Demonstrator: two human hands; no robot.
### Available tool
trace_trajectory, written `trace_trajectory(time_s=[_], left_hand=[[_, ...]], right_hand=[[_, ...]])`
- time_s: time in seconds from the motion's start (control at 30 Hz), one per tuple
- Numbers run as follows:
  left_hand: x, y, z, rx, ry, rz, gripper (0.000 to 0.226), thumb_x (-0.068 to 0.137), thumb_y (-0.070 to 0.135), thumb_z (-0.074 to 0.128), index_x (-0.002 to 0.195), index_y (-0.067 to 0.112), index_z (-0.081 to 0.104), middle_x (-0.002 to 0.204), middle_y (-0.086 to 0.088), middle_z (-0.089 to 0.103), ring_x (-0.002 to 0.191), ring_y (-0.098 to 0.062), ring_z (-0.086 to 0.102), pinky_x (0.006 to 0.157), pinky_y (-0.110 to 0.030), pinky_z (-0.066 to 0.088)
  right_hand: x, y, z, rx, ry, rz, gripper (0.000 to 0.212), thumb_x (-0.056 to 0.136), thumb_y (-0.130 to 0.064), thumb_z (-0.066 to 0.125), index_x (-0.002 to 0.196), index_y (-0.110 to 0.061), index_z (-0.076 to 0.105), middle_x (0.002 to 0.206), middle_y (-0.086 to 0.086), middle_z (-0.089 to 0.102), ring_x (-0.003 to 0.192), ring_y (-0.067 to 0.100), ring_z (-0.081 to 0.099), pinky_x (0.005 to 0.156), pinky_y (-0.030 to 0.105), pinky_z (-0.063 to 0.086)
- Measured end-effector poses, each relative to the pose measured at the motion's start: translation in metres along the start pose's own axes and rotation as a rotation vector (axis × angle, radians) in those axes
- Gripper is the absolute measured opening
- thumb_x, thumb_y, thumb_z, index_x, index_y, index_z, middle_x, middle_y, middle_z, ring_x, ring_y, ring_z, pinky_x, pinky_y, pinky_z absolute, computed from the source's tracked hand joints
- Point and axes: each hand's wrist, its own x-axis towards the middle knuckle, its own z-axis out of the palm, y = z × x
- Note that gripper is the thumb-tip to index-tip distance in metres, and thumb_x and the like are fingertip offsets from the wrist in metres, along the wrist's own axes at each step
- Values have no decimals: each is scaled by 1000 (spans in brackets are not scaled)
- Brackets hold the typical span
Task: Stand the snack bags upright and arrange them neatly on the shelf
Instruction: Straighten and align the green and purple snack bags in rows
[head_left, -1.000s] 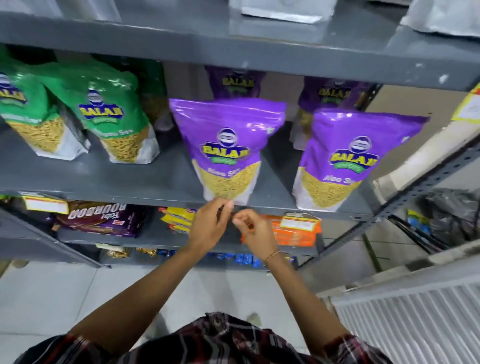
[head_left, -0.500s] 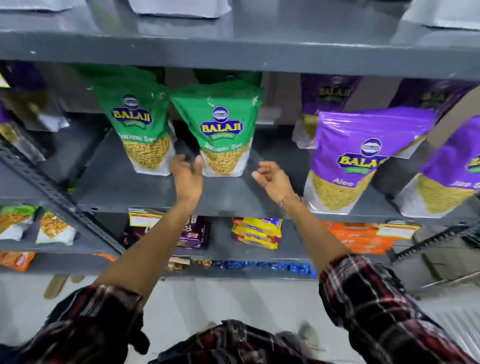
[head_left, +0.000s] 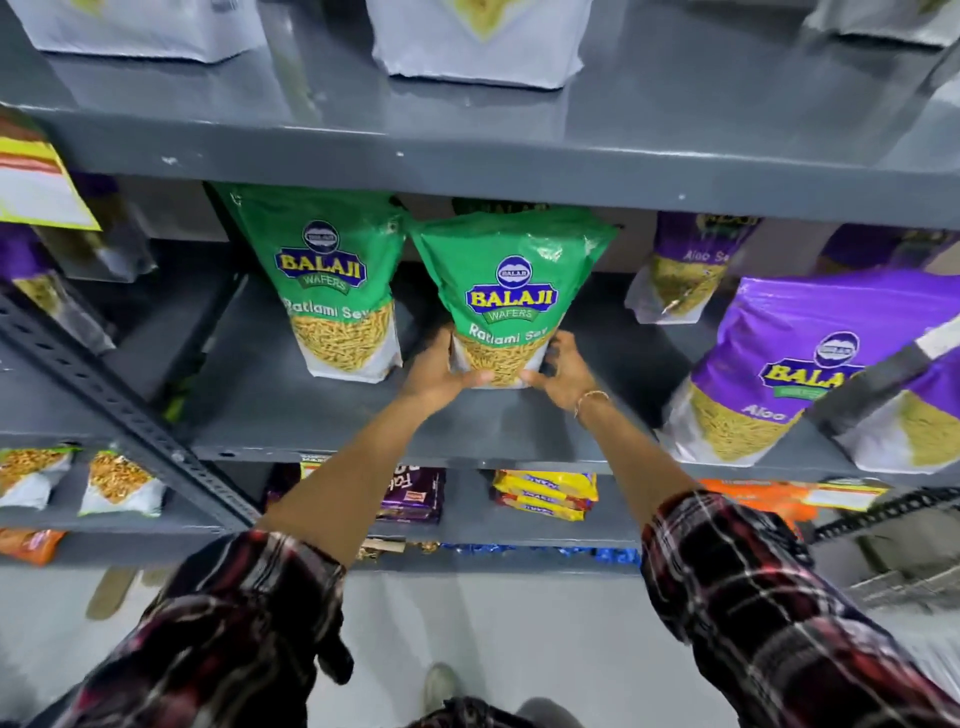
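Two green Ratlami Sev bags stand upright on the grey middle shelf (head_left: 322, 415). My left hand (head_left: 441, 371) grips the lower left corner of the right green bag (head_left: 511, 291), and my right hand (head_left: 563, 371) grips its lower right corner. The left green bag (head_left: 332, 280) stands just beside it, untouched. To the right, a purple Aloo Sev bag (head_left: 795, 364) stands at the shelf's front, with another purple bag (head_left: 685, 270) behind it near the back.
A slanted metal upright (head_left: 119, 410) divides this bay from the left one. White-bottomed bags (head_left: 478, 41) sit on the shelf above. Biscuit packs (head_left: 545, 496) lie on the lower shelf. More purple bags crowd the far right edge.
My view swung left from the purple bags to the green ones. Both hands rose from the shelf edge, reached in, and closed on the base of the right green bag.
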Motion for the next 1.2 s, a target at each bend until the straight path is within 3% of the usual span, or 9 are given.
trace_trajectory(time_s=[0.07,0.2,0.47,0.67,0.83,1.0,1.1,1.17,1.2], left_hand=[[-7,-1,2,20,-4,21,97,58,59,75,136,23,31,136,-4,55,123,-25,52,102,-45,44],[-26,-7,6,-47,-14,46,95,51,66,74,127,20,40,125,-5,61,112,-22,59,97,-46,49],[-75,-4,21,-69,-11,101,65,77,24,75,131,12,39,124,1,60,109,-11,55,92,-23,43],[-101,-7,32,-86,18,114,63,78,23,74,129,12,40,128,-6,61,109,-11,57,92,-24,45],[-111,-1,36,-59,32,99,61,80,24,72,129,10,40,130,-9,60,119,-24,57,93,-27,44],[-116,6,39,-18,13,37,66,83,28,68,136,13,32,137,-9,54,126,-28,51,102,-39,42],[-118,10,38,1,-15,13,71,84,27,66,140,11,25,141,-9,48,129,-28,46,103,-39,40],[-118,3,35,-48,-28,16,82,82,22,70,144,11,18,146,-8,41,133,-26,40,106,-40,38],[-117,-3,32,-89,-15,4,82,81,16,70,145,10,19,148,-8,38,135,-25,38,107,-39,38]], right_hand=[[-6,6,1,-15,22,2,62,75,-2,70,123,-9,31,116,6,54,110,24,55,98,51,47],[-21,14,5,20,39,8,65,76,-3,70,126,-15,30,131,14,53,117,31,54,98,55,47],[-70,26,6,36,66,-28,59,79,-1,66,127,-10,33,132,14,53,118,29,54,98,42,47],[-97,34,6,95,81,-51,65,79,1,65,132,-12,31,135,13,52,119,28,53,102,44,46],[-105,35,5,76,68,-48,65,80,1,65,133,-13,30,135,14,51,120,30,53,102,47,45],[-109,32,3,102,59,-18,64,80,-1,65,133,-13,31,137,13,51,121,29,52,100,45,45],[-112,34,3,126,20,-27,65,82,-2,64,135,-14,28,136,11,49,121,26,51,102,45,45],[-115,34,5,186,77,-24,59,84,-5,62,133,-11,29,129,7,50,115,22,51,99,39,46],[-118,34,8,185,189,-28,47,87,-9,59,127,-9,35,123,8,51,111,23,53,94,37,47]])
